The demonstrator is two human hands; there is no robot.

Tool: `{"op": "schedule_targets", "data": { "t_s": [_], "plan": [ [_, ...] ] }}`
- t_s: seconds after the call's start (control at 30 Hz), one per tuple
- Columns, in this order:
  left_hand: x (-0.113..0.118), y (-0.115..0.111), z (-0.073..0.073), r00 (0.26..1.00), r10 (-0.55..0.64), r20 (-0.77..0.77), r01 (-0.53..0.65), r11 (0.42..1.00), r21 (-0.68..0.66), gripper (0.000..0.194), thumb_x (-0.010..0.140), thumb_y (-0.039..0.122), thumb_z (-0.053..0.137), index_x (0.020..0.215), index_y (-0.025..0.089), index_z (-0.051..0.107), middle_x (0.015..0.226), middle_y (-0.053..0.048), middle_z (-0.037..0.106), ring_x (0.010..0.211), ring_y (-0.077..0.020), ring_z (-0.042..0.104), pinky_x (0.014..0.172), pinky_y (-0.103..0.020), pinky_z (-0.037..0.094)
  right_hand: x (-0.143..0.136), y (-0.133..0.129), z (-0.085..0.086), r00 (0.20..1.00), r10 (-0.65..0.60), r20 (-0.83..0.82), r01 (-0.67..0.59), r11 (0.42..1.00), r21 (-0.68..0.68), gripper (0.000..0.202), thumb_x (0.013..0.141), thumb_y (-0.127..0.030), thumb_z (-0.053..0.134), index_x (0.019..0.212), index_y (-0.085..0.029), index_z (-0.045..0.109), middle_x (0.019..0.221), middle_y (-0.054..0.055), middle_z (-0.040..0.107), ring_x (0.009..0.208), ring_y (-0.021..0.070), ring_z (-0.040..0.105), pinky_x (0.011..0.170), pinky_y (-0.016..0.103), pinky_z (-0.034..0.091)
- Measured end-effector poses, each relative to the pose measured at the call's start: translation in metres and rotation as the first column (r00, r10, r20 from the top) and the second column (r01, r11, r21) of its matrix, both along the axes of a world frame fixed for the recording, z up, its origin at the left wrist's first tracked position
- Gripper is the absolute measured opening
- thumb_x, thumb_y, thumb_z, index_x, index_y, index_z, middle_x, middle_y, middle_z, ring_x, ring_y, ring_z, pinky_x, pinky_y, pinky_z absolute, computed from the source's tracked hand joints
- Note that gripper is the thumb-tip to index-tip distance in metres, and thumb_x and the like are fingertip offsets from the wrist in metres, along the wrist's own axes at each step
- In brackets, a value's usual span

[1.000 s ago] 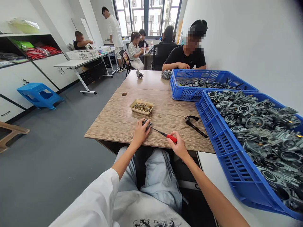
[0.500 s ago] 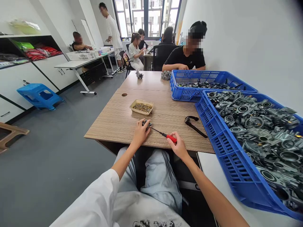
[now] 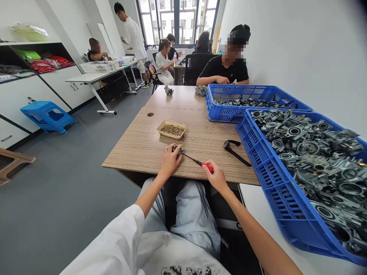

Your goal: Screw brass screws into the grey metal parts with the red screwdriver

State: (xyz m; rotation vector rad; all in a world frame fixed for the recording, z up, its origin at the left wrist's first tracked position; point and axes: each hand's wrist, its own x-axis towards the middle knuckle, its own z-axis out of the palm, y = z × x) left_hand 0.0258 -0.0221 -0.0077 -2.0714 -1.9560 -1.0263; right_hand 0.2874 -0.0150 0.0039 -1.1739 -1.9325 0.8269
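My left hand (image 3: 169, 160) is closed around a small dark metal part (image 3: 177, 150) on the table; the fingers cover much of it. My right hand (image 3: 215, 175) grips the red handle of a screwdriver (image 3: 207, 167). Its thin dark shaft points left, and the tip reaches the metal part by my left fingers. Just beyond stands a beige tray (image 3: 160, 132) holding many small brass-coloured screws (image 3: 173, 130). One or two tiny pieces lie on the wood beside the tray. A black wristwatch (image 3: 233, 151) rests on the table to the right of my hands.
At right, a blue crate (image 3: 265, 183) is heaped with grey metal castings (image 3: 318, 152). Behind it stands a second blue crate (image 3: 226, 114). A metal part (image 3: 168, 90) sits at the table's far end, where a person in black (image 3: 223, 70) is seated. A blue stool (image 3: 47, 112) stands left.
Both hands and the screwdriver stay in nearly the same place. In the background, the standing person in white has turned and leaned to the left.
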Motion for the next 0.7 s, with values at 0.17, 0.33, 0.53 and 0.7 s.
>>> {"op": "schedule_targets", "data": {
  "t_s": [0.17, 0.33, 0.53, 0.7],
  "plan": [
    [-0.0004, 0.0006, -0.0019, 1.000, 0.001, -0.006, -0.001, 1.000, -0.002, 0.048, 0.099, 0.027, 0.058, 0.146, 0.023, 0.056, 0.142, -0.015, 0.049, 0.127, -0.0321, 0.048, 0.110, -0.050, 0.047, 0.0016, -0.0019, 0.0015, 1.000, 0.000, -0.018, 0.000, 0.999, -0.040, 0.024, 0.096, -0.046, 0.058, 0.100, -0.025, 0.049, 0.063, -0.007, 0.053, 0.051, 0.0152, 0.043, 0.056, 0.029, 0.033],
    [-0.0008, 0.0010, -0.0027, 1.000, -0.005, -0.016, 0.005, 1.000, -0.001, 0.047, 0.098, 0.027, 0.059, 0.146, 0.025, 0.057, 0.142, -0.015, 0.049, 0.128, -0.0319, 0.048, 0.110, -0.049, 0.048, 0.0019, 0.0013, -0.0010, 0.999, -0.020, -0.044, 0.019, 1.000, -0.024, 0.027, 0.097, -0.050, 0.056, 0.090, -0.024, 0.049, 0.065, -0.005, 0.049, 0.058, 0.0157, 0.044, 0.059, 0.028, 0.034],
    [-0.0007, 0.0005, -0.0016, 0.999, -0.006, -0.037, 0.006, 1.000, -0.001, 0.048, 0.098, 0.026, 0.059, 0.146, 0.025, 0.058, 0.142, -0.015, 0.049, 0.127, -0.0320, 0.048, 0.110, -0.050, 0.047, 0.0022, 0.0043, -0.0044, 0.999, -0.012, -0.041, 0.011, 1.000, -0.026, 0.034, 0.100, -0.052, 0.053, 0.081, -0.024, 0.049, 0.065, -0.006, 0.042, 0.060, 0.0148, 0.040, 0.061, 0.028, 0.032],
    [-0.0009, 0.0001, -0.0012, 1.000, -0.005, -0.021, 0.005, 1.000, -0.009, 0.048, 0.098, 0.025, 0.059, 0.145, 0.026, 0.058, 0.143, -0.014, 0.048, 0.128, -0.0316, 0.047, 0.111, -0.050, 0.047, 0.0018, 0.0037, -0.0042, 1.000, -0.006, -0.021, 0.006, 1.000, -0.019, 0.036, 0.101, -0.053, 0.050, 0.080, -0.024, 0.051, 0.064, -0.005, 0.044, 0.061, 0.0152, 0.042, 0.062, 0.028, 0.033]
  ]
}}
